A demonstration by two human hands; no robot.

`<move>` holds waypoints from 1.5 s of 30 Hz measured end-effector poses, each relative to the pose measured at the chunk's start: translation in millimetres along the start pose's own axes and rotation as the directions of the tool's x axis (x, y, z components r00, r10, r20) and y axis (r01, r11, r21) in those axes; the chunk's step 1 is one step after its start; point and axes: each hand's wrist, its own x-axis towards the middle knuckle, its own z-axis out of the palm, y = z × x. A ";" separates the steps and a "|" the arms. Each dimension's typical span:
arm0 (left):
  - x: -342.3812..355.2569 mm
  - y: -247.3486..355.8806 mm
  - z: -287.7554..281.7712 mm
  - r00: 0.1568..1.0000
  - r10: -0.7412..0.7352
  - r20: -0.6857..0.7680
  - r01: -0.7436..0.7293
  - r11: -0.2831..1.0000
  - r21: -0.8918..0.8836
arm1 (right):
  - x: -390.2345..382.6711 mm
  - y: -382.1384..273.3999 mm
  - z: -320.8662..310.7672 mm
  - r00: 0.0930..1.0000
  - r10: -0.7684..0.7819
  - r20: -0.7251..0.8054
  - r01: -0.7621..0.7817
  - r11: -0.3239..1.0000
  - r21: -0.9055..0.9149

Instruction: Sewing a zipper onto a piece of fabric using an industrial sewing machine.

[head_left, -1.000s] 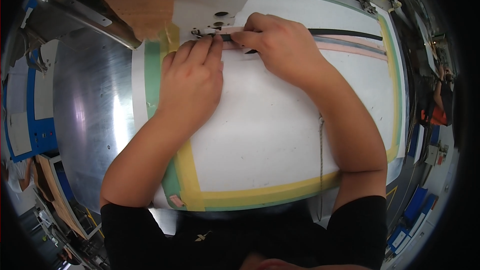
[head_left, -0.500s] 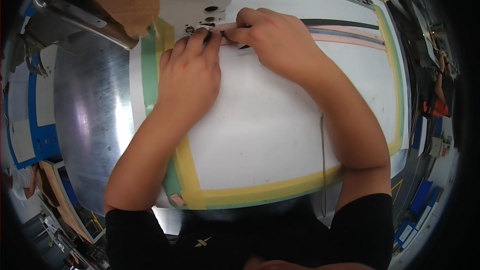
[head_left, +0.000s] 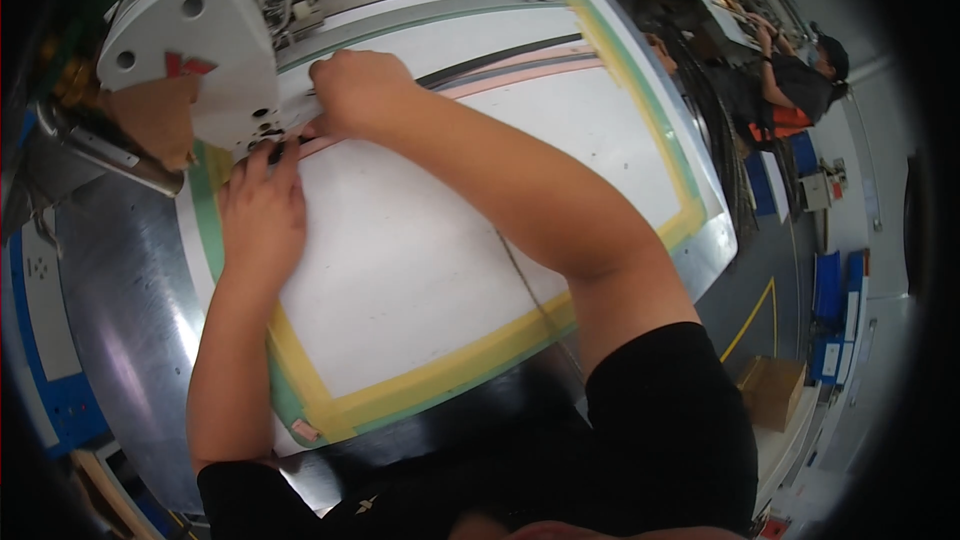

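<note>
A white sewing machine head (head_left: 195, 50) stands at the upper left over a white work table (head_left: 430, 270) bordered with yellow and green tape. My left hand (head_left: 262, 215) lies flat on the table just below the needle area, its fingertips pressing the end of a narrow pink and black strip (head_left: 520, 65). My right hand (head_left: 355, 90) is curled with its fingers pinching that strip right beside the machine's foot. The strip runs away to the right across the table. The needle itself is hidden by the machine head and my fingers.
A bare metal surface (head_left: 120, 290) lies left of the taped table, with blue bins (head_left: 45, 380) beyond it. Another person (head_left: 790, 70) in an orange vest works at the far upper right. A cardboard box (head_left: 772, 390) sits on the floor at right.
The view has swung, so the machine head and table now sit tilted and more to the left. Both hands stay at the machine's foot, my right hand reaching further left along the strip.
</note>
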 end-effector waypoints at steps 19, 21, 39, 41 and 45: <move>0.2 0.8 7.0 1.000 -0.008 0.014 0.008 1.000 -0.020 | -40.9 192.7 -63.8 0.892 0.439 0.108 -0.381 0.859 -0.343; 1.2 2.7 3.2 1.000 -0.008 0.014 0.008 1.000 -0.012 | -47.5 221.7 -69.0 0.905 0.418 0.077 -0.371 0.866 -0.334; 4.2 4.8 5.9 1.000 0.002 -0.026 -0.002 1.000 0.003 | -100.9 367.4 -101.0 0.792 0.611 -0.005 -0.541 0.698 -0.469; 1.9 1.0 9.0 1.000 0.012 -0.009 -0.012 0.999 -0.036 | -104.7 351.1 -101.4 0.782 0.621 -0.056 -0.565 0.669 -0.482; 1.4 3.1 6.4 0.999 0.032 -0.023 -0.033 0.999 -0.042 | -134.4 323.1 -82.2 0.765 0.551 -0.334 -0.603 0.795 -0.069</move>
